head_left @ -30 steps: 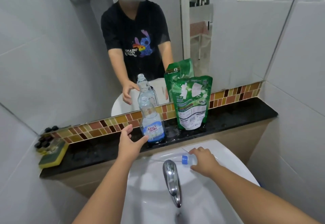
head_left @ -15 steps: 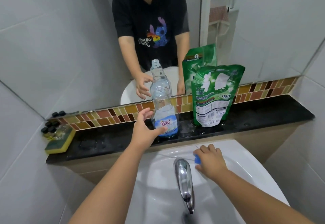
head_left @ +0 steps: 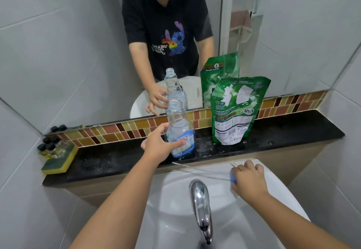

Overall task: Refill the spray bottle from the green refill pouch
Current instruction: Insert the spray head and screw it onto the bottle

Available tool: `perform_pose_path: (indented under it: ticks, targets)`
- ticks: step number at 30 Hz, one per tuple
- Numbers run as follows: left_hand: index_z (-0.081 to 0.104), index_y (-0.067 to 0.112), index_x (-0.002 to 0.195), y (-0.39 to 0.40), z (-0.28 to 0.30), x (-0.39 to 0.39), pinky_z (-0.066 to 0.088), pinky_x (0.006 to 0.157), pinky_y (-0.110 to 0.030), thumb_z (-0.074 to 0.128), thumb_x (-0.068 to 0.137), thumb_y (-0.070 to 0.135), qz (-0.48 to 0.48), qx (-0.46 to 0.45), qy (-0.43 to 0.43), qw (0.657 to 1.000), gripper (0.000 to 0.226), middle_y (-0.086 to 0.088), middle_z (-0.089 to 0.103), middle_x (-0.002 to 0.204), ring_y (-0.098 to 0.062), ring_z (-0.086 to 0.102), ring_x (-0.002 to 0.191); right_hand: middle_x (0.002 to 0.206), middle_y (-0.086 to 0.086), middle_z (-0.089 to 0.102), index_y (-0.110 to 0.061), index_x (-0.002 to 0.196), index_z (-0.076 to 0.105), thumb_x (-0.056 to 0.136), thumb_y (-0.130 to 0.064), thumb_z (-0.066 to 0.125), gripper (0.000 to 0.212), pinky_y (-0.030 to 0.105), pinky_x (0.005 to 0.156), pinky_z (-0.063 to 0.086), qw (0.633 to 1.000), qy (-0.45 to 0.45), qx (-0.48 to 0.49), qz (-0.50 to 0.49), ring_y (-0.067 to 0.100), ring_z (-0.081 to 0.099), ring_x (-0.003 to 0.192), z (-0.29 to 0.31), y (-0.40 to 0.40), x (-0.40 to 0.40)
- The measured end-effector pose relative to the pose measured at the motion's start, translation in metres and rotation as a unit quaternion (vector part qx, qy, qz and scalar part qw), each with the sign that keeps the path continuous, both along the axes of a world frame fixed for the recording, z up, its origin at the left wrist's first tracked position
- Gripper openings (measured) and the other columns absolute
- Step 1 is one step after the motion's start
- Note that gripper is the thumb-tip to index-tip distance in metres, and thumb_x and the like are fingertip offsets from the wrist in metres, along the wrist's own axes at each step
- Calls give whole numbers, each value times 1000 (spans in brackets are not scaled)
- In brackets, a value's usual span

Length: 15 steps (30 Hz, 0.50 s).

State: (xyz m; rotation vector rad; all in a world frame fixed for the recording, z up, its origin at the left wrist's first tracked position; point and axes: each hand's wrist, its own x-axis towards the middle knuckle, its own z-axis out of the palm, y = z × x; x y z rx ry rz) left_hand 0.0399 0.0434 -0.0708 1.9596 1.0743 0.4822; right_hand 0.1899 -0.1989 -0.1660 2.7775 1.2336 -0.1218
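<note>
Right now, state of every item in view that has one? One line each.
spray bottle: upright on the ledge, neck uncapped, mostly empty
left hand: grip around the bottle's lower body
spray head: off the bottle, on the basin rim under the right hand
green refill pouch: standing upright, untouched; whether opened, cannot tell
faucet: no water running

place: home bathroom | signs: white basin; chrome tap; wall mirror; tiled walls
</note>
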Motion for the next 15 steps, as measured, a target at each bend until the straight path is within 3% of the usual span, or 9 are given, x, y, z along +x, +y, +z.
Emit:
perform_pose_path:
  ticks: [2, 4, 6, 9, 13, 15]
  targets:
    - [53, 62, 90, -4, 3, -2, 32, 95, -45, 88, 61, 62, 17, 9, 10, 1000, 45, 37, 53, 96, -14, 36, 107, 103, -10, 68, -34, 107, 66, 84, -31, 50, 29, 33, 81, 23, 1000, 4, 11, -5, 17, 48, 111, 4, -15, 1]
    - [52, 62, 87, -8, 5, -4, 30, 91, -42, 88, 60, 61, 26, 8, 1, 1000, 45, 39, 51, 91, -14, 37, 108, 117, -14, 65, -39, 125, 60, 88, -36, 52, 38, 31, 87, 29, 998, 33, 57, -1, 16, 49, 115, 6, -30, 0]
    - [54, 60, 87, -12, 8, -7, 27, 87, -38, 90, 60, 59, 36, 6, -12, 999, 45, 38, 52, 91, -14, 37, 109, 134, -16, 56, -36, 145, 42, 95, -37, 51, 51, 26, 96, 33, 991, 72, 108, 12, 14, 48, 121, 11, -47, -5]
    - [56, 59, 92, -18, 14, -15, 26, 83, -35, 91, 60, 55, 55, 0, -27, 998, 48, 37, 52, 93, -17, 38, 114, 142, -17, 43, -34, 153, 20, 101, -39, 41, 56, 19, 98, 31, 985, 114, 125, 36, 10, 44, 124, 31, -70, -22]
    - [58, 58, 101, -28, 23, -35, 36, 93, -39, 94, 61, 47, 55, -2, -58, 997, 55, 34, 58, 103, -22, 47, 125, 122, -14, 46, -33, 155, 10, 99, -42, 44, 66, 20, 86, 33, 988, 114, 104, 19, 9, 46, 124, 71, -89, -40]
    - [59, 58, 100, -37, 28, -47, 45, 104, -52, 95, 60, 43, 40, -13, -72, 996, 57, 27, 64, 108, -21, 55, 122, 100, -11, 62, -28, 149, 38, 78, -50, 74, 82, 17, 70, 44, 987, 50, 136, 69, 7, 63, 101, 98, -100, -48]
